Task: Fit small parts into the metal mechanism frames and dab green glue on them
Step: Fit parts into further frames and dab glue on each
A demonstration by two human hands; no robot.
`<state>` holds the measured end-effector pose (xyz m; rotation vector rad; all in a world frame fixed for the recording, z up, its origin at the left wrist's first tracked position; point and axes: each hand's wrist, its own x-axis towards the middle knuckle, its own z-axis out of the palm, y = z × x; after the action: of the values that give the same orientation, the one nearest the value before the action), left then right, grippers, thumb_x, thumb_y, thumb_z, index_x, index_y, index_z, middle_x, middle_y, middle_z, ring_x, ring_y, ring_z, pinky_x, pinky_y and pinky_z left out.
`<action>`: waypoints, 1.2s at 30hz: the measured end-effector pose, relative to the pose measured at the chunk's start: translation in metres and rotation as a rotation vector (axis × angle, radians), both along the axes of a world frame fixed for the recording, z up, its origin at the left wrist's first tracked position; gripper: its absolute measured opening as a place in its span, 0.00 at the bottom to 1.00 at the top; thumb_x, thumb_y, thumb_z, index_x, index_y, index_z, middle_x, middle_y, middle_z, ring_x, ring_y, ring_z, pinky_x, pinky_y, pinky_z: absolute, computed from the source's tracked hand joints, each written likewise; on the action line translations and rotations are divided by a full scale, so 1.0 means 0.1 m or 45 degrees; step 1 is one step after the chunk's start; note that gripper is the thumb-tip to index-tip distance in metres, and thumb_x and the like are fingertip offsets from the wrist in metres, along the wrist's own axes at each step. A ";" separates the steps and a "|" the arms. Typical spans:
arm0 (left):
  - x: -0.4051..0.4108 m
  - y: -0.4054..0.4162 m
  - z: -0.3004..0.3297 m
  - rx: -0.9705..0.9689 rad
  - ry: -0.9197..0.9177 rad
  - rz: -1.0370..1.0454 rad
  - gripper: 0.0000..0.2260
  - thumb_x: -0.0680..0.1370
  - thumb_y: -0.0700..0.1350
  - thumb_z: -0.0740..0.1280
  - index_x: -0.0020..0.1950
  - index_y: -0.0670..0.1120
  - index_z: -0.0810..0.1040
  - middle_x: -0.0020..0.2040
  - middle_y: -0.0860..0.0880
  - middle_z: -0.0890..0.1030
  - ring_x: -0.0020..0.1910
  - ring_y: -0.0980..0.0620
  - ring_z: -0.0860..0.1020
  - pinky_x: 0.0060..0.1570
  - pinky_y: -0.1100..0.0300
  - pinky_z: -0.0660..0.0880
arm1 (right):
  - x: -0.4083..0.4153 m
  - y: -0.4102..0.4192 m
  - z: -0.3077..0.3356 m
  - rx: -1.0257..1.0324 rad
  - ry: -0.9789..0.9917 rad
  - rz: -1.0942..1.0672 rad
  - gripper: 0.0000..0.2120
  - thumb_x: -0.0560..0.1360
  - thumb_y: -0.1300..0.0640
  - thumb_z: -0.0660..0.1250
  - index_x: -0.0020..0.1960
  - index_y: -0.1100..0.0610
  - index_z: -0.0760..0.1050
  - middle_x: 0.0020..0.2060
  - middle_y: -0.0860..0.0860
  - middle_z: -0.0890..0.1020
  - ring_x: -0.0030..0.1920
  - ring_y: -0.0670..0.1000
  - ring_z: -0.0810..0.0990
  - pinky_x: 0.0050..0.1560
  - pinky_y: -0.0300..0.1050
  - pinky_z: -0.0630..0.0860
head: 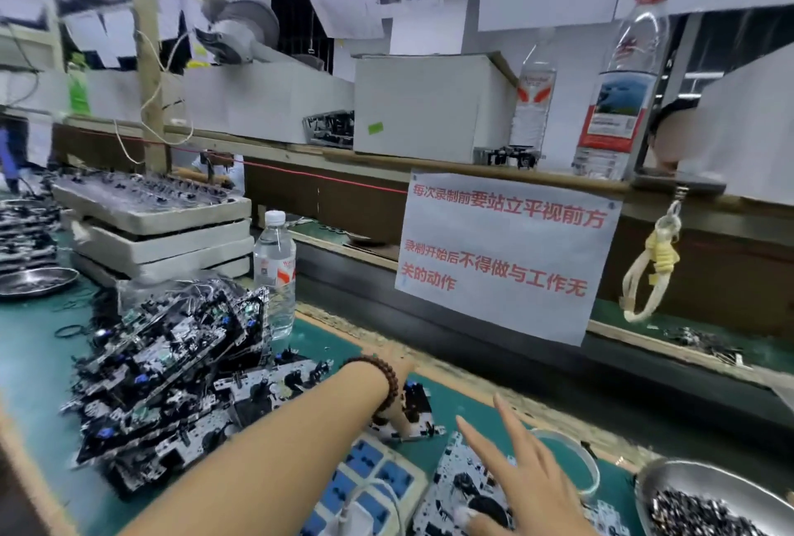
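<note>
Left hand: the left hand (397,400), a bead bracelet (383,381) at its wrist, reached forward onto a metal mechanism frame (414,411) on the green mat (38,363); whether its fingers gripped could not be told.
Right hand: the right hand (522,471) was spread with straight fingers, holding nothing, above a second frame (455,479).
Frame stock: a pile of frames (172,372) lay left of the arm.
Small parts: a metal bowl (704,492) at lower right held them.
Power strip: a white and blue strip (369,479) lay between the arms.

The left forearm reaches from the lower left toward the frame's centre, its hand (397,400) bent downward past the wrist, while the right hand (522,477) hovers lower right, fingers spread straight.
</note>
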<state>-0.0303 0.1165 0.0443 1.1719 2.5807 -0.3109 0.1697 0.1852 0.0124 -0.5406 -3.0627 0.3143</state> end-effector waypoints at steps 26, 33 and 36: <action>-0.31 0.03 -0.39 0.251 0.023 -0.030 0.48 0.65 0.57 0.75 0.75 0.55 0.48 0.73 0.44 0.55 0.70 0.41 0.60 0.66 0.44 0.65 | -0.38 0.18 -0.13 -0.475 0.346 -0.070 0.13 0.78 0.54 0.60 0.59 0.40 0.71 0.56 0.37 0.74 0.54 0.35 0.73 0.57 0.25 0.65; -0.26 0.05 -0.42 0.477 -0.007 0.085 0.43 0.68 0.58 0.72 0.74 0.48 0.51 0.71 0.45 0.62 0.68 0.44 0.66 0.65 0.52 0.67 | -0.18 0.35 -0.17 -0.626 0.406 -0.239 0.11 0.77 0.59 0.63 0.49 0.41 0.73 0.49 0.39 0.78 0.48 0.35 0.75 0.47 0.21 0.67; -0.22 0.05 -0.17 0.941 -0.300 0.255 0.37 0.68 0.57 0.73 0.70 0.46 0.59 0.63 0.46 0.72 0.57 0.49 0.74 0.54 0.57 0.73 | -0.13 0.40 -0.10 -0.679 0.479 -0.297 0.11 0.77 0.59 0.63 0.52 0.43 0.73 0.48 0.39 0.79 0.47 0.37 0.76 0.43 0.20 0.67</action>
<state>-0.0528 0.1214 0.0275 1.0389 2.6203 0.8387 0.1567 0.2250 0.0021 -0.7397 -2.5052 1.0942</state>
